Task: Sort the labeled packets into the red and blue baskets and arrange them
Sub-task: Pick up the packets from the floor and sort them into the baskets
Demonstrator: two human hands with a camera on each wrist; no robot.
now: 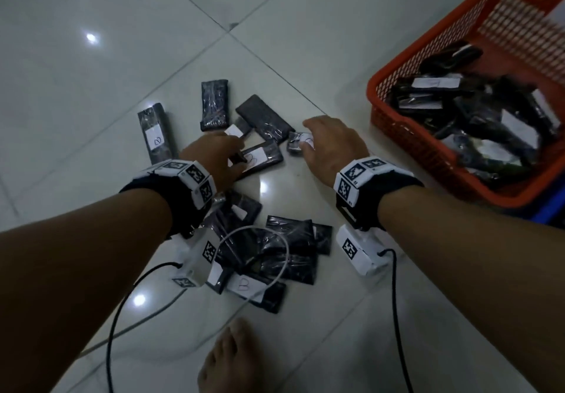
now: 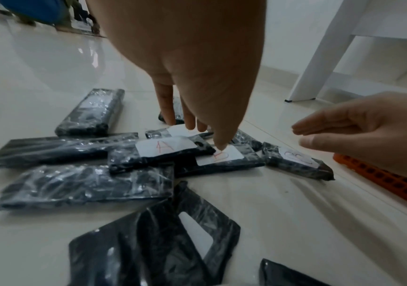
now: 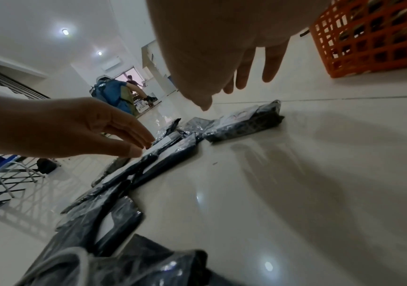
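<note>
Black plastic-wrapped packets with white labels lie scattered on the tiled floor. My left hand (image 1: 235,151) reaches down with straight fingers. Its thumb (image 2: 220,145) touches the label of a long packet (image 1: 264,157), which lies beside a packet marked A (image 2: 160,152). My right hand (image 1: 305,138) hovers open, fingers spread, just over a small packet marked B (image 1: 296,141), seen in the left wrist view as the B packet (image 2: 297,160). Neither hand holds anything. The red basket (image 1: 406,135) stands at the right with several packets inside.
More packets are heaped near my wrists (image 1: 284,249), and others lie farther out (image 1: 156,135). A blue basket edge (image 1: 548,212) shows under the red one. Cables (image 1: 122,301) and my bare foot (image 1: 229,359) are close by. A white furniture leg (image 2: 319,58) stands beyond.
</note>
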